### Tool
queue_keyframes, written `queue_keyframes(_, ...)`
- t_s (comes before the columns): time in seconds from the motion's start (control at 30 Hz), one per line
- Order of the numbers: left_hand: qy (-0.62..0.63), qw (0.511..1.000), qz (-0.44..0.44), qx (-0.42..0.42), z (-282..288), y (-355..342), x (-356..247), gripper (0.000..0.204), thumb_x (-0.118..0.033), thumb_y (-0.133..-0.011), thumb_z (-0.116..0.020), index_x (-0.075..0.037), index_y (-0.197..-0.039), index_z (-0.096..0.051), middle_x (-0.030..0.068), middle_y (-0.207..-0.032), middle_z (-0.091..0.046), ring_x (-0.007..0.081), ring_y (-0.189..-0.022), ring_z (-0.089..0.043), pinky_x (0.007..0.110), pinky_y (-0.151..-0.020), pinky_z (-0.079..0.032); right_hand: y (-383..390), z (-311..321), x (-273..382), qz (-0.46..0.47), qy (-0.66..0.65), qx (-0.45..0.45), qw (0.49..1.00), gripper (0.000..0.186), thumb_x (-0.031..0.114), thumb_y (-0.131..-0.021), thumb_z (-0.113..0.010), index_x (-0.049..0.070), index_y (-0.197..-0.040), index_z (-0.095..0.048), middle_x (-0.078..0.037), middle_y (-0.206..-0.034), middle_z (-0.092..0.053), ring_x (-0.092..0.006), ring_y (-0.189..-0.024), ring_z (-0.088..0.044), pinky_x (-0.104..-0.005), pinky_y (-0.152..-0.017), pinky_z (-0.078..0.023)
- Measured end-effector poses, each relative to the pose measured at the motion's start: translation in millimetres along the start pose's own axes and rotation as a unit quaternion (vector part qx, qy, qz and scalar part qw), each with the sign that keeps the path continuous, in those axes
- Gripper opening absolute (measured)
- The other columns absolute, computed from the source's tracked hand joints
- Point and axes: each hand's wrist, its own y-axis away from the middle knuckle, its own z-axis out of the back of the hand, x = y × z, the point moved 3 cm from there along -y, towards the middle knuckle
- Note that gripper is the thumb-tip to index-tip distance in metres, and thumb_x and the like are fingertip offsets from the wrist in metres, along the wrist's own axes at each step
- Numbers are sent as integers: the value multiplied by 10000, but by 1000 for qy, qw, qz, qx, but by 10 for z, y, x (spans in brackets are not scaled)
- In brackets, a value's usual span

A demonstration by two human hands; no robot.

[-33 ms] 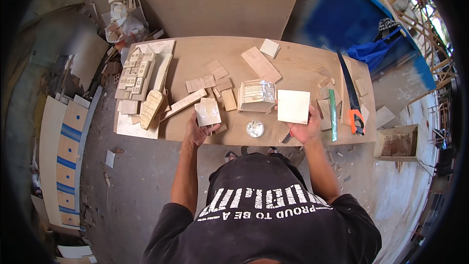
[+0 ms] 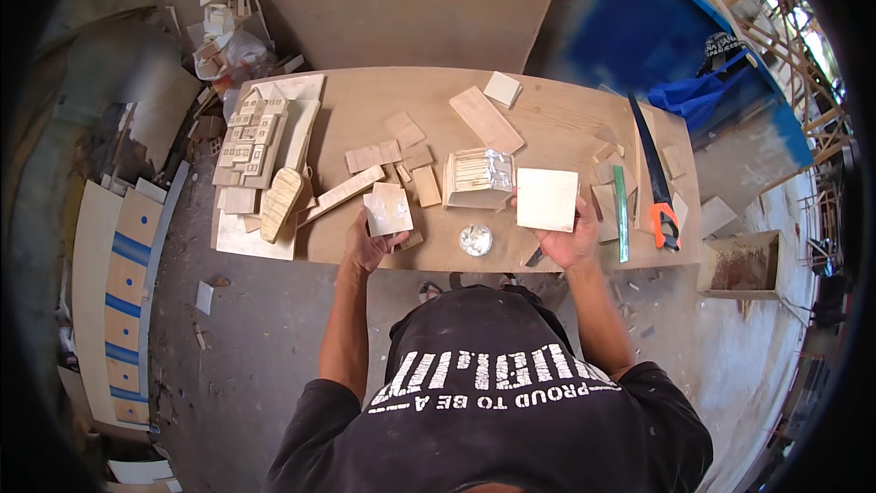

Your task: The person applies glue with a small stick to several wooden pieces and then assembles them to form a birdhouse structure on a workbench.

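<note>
My left hand grips a small wooden piece with white smears, at the front of the table. My right hand grips a pale square board by its sides. Between them stand a slatted wooden block with white paste on its top and, nearer me, a round container of white substance. A plain wooden rectangle lies to the right of the piece in my left hand.
The wooden table also holds a carved building model at left, loose offcuts, a handsaw and a green ruler at right. A blue bag is at back right; an open box stands beside the table.
</note>
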Motion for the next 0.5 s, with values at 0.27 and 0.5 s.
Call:
queue_keyframes(0.27, -280, 946, -45, -160, 94, 28, -259, 687, -684, -998, -386, -102, -1280, -615, 76, -1126, -673, 225, -974, -620, 382, -675, -490, 31, -134, -121, -37, -37, -31, 998, 853, 464, -945, -543, -103, -1526, -280, -369, -1496, -399, -490, -1371, -447, -526, -1164, -362)
queue_keyframes(0.5, -510, 786, -256, -238, -161, 576, -375, 532, -432, -1043, -456, 59, -1053, -661, 115, -833, -655, 223, -768, -593, 361, -716, -481, 292, -311, -485, -68, -81, -73, 992, 700, 406, -1001, -423, -101, -1480, -373, -311, -1489, -454, -487, -1346, -481, -540, -1155, -379)
